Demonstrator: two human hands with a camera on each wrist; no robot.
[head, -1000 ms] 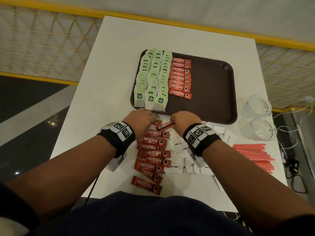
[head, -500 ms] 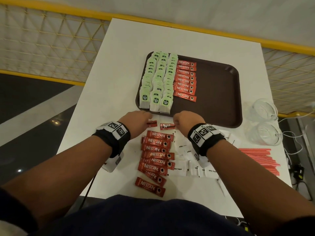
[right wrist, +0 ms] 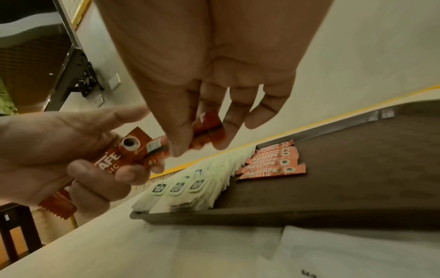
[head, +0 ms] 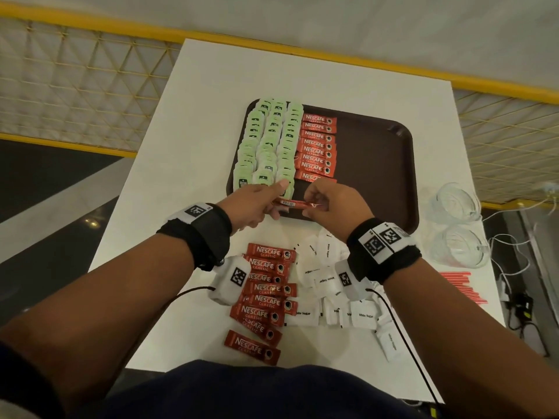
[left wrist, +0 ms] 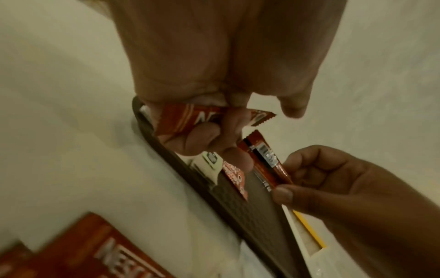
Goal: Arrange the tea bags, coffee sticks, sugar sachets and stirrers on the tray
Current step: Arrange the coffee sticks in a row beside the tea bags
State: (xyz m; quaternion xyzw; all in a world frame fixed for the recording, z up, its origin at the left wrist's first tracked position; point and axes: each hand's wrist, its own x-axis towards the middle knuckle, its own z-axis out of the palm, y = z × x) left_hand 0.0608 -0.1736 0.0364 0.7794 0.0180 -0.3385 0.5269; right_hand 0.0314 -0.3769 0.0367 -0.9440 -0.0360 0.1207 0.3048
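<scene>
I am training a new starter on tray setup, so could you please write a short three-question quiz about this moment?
1. True or false: the stirrers already lie on the tray.
2. What lies directly left of the row of coffee sticks on the tray? A) sugar sachets B) tea bags C) cups
3. Fill in: each hand holds a ____.

Key
1. False: they lie on the table, right of the sugar sachets.
2. B: the tea bags fill the tray's left side in three rows.
3. Coffee stick: the left hand grips one coffee stick, and the right hand pinches another.
</scene>
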